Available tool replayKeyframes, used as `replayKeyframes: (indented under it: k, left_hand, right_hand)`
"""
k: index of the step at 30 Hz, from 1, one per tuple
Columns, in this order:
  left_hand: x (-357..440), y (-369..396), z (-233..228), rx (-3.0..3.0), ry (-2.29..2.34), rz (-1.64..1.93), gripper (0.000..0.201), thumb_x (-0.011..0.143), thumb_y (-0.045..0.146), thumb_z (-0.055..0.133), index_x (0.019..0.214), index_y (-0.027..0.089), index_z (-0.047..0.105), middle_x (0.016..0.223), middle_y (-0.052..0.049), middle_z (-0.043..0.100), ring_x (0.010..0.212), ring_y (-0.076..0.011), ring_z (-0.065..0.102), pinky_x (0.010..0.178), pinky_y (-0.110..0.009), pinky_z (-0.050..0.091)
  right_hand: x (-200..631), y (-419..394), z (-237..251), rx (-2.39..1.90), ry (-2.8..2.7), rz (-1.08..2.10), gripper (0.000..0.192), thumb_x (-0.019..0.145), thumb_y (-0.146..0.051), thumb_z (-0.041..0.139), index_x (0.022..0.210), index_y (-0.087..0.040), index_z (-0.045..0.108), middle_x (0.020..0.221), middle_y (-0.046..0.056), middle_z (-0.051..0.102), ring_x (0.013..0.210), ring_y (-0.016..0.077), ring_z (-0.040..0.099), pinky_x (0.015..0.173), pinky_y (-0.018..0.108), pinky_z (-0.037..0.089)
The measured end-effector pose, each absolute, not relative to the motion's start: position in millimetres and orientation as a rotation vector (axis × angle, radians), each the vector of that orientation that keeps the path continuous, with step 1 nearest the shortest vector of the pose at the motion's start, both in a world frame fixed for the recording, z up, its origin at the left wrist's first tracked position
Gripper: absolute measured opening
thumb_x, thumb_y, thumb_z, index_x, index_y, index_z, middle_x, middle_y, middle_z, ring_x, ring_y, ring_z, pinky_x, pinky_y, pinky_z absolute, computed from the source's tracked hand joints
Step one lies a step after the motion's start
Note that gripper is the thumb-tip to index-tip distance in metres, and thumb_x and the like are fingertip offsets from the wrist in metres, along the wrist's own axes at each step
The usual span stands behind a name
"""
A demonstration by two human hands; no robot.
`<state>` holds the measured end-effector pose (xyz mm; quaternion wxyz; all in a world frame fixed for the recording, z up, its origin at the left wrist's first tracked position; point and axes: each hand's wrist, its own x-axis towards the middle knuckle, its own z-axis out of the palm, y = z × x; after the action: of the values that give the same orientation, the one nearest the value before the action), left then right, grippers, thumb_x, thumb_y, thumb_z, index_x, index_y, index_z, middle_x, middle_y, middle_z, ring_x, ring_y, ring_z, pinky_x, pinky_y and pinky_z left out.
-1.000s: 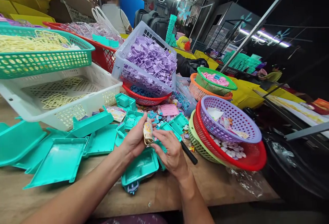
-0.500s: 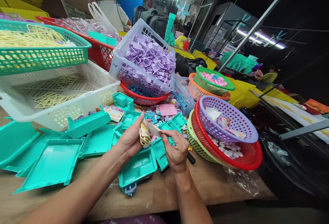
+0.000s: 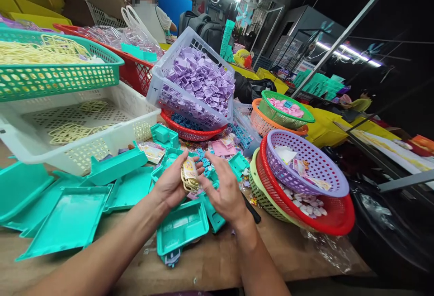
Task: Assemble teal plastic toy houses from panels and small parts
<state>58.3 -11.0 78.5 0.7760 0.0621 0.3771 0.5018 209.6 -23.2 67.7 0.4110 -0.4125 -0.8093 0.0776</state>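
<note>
"Cream plastic piece (image 3: 190,174) with a colourful printed label: where do you see it in the head view?"

"In the left hand (image 3: 173,177), above the litter of turquoise parts on the wooden table (image 3: 217,264). Thumb and fingers curl around it, so that hand is grasping it."

"And the right hand (image 3: 226,192)?"

"Just beside it, fingers spread and raised, gripping nothing that I can see. Its thumb is very near the piece; whether they touch, I can't tell."

"What lies below them?"

"A turquoise tray (image 3: 183,223) on the table, with a black rod (image 3: 252,210) next to the right wrist. Farther back, a printed slip (image 3: 228,140) rests on a pink plastic tray (image 3: 221,149)."

"To either side?"

"On the right, a lilac basket (image 3: 327,162) of printed slips sits in a red one (image 3: 339,223). On the left, cream frames (image 3: 76,133) lie in a white perforated crate (image 3: 105,151); behind, a tilted translucent crate (image 3: 190,110) is heaped with lilac pieces (image 3: 200,78)."
</note>
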Motion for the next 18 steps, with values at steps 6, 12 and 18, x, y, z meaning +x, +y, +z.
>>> replayKeyframes:
  k: [6,12,18]
  left_hand:
    - [63,-14,79,0.119,0.839,0.989,0.037,0.101,0.037,0.043,0.112,0.007,0.062,0.072,-0.010,0.070,0.050,-0.0169,0.064,0.047,-0.026,0.053]
    - [66,-18,82,0.184,0.849,0.994,0.038,0.101,0.038,0.039,0.092,0.011,0.064,0.069,-0.009,0.069,0.052,-0.0183,0.065,0.049,-0.029,0.055]
    - [72,-16,79,0.181,0.928,0.983,0.036,0.100,0.041,0.044,0.102,0.010,0.062,0.082,-0.012,0.071,0.062,-0.0207,0.070,0.058,-0.034,0.061]
  right_hand:
    - [203,-34,43,-0.905,-2.123,0.180,0.034,0.098,-0.016,0.045,0.128,-0.017,0.063,0.112,0.010,0.073,0.107,0.0205,0.067,0.093,0.037,0.054]
    - [218,-38,44,-1.107,-1.705,0.041,0.016,0.097,-0.019,0.054,0.096,-0.019,0.071,0.083,0.004,0.075,0.073,0.0152,0.069,0.069,0.026,0.053]
    - [233,-24,45,-1.189,-1.587,-0.243,0.018,0.098,-0.025,0.055,0.090,-0.018,0.070,0.079,0.005,0.073,0.071,0.0162,0.066,0.070,0.028,0.049]
